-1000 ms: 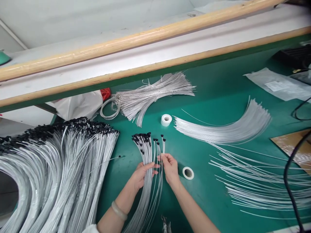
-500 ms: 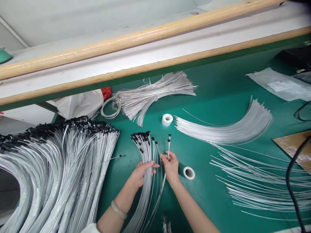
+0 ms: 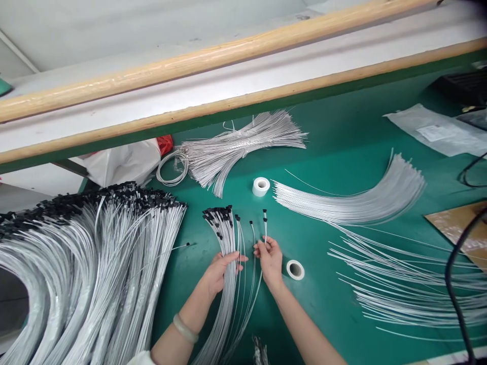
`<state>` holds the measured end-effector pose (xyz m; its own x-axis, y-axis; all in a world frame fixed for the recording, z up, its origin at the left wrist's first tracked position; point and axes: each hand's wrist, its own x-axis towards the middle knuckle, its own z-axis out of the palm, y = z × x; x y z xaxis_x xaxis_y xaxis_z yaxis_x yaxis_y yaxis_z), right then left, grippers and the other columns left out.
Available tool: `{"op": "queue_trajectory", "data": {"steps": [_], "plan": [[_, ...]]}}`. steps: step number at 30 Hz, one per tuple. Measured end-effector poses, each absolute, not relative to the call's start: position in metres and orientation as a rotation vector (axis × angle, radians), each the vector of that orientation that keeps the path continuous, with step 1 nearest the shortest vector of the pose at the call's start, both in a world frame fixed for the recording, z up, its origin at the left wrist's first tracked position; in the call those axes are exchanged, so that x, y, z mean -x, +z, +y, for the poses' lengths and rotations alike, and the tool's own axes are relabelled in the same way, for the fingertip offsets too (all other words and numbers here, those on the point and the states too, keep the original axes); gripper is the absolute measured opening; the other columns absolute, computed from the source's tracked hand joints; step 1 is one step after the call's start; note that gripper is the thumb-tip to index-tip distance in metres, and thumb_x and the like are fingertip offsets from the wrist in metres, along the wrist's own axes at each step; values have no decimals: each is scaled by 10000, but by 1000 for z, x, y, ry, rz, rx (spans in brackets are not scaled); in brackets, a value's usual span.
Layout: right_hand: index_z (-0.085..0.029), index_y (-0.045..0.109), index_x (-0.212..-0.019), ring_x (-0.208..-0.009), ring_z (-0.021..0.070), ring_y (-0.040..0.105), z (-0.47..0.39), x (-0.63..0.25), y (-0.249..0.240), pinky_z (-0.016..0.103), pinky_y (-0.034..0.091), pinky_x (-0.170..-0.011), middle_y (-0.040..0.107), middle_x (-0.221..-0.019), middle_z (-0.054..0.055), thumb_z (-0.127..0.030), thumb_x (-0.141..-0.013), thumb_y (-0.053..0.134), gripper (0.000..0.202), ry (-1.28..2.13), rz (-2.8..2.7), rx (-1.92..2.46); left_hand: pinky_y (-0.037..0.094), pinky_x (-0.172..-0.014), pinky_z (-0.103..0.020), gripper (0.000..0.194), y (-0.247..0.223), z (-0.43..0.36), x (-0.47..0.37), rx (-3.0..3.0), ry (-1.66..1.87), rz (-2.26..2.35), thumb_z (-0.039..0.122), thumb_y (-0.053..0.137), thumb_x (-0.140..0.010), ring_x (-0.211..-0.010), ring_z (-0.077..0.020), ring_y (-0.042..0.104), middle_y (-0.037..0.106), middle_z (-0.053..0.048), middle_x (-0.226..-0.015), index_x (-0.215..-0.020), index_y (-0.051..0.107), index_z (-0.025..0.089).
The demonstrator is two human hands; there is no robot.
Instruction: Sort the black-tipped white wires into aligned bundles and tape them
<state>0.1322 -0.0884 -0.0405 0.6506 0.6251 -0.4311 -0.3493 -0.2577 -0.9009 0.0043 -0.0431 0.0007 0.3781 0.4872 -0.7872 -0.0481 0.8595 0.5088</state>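
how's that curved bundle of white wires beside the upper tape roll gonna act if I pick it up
The curved bundle of white wires will probably flex and sag at the ends, since its strands are long, thin and already bowed. I see no tie around it, so the strands may slide apart; one already strays above the rest.

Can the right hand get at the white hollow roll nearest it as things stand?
Likely yes: the white hollow roll lies on the green tabletop beside the right hand, nothing visibly between, but it holds grey black-tipped wires.

Green tabletop [image 3: 319, 309] with wire bundles [image 3: 353, 205] and white rolls [image 3: 261, 186]
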Motion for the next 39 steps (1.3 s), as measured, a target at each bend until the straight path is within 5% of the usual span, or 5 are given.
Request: {"op": "queue_trajectory", "data": {"steps": [7, 18, 30, 35, 39], "plan": [[-65, 447, -1134, -1165, 330, 343, -93, -133, -20, 519, 273, -924, 428, -1218, 235, -375, -770, 439, 478, 315, -812, 2041, 411, -412, -176, 175, 2, -42, -5, -421, 374, 1166, 227, 680, -648, -454, -88, 556, 689, -103, -722, -721, 622, 79], [-182, 543, -656, -548, 144, 534, -87, -110, -10, 249, 420, -526, 552, -602, 6, -398, -797, 457, 272, 741, -871, 1769, 413, -421, -172, 110, -3, -43, -6, -392, 410, 1184, 182, 670, -660, -477, -107, 591, 670, -63, -626, -699, 617, 93], [-142, 573, -1026, -1000, 288, 486, -90, -124, -9, 448, 415, -819, 548, -1059, 148, -419, -733, 535, 405, 492, -920, 1877, 450, -467, -192, 171, 4, -43, -3, -410, 394, 1182, 229, 690, -647, -551, -139, 624, 685, -94, -699, -727, 626, 92], [-168, 621, -751, -430, 123, 486, -72, -111, 7, 230, 398, -330, 540, -568, -15, -461, -624, 646, 320, 1280, -473, 1558, 445, -447, -208, 182, -2, -47, -8, -408, 407, 1144, 189, 678, -647, -470, -132, 595, 666, -60, -610, -795, 632, 96], [-158, 610, -589, -335, 51, 359, -65, -114, 6, 180, 319, -301, 475, -440, -70, -386, -549, 717, 255, 1364, -260, 1412, 460, -457, -219, 246, 3, -47, -8, -406, 366, 1123, 228, 692, -640, -535, -168, 631, 681, -94, -684, -832, 624, 90]]}}
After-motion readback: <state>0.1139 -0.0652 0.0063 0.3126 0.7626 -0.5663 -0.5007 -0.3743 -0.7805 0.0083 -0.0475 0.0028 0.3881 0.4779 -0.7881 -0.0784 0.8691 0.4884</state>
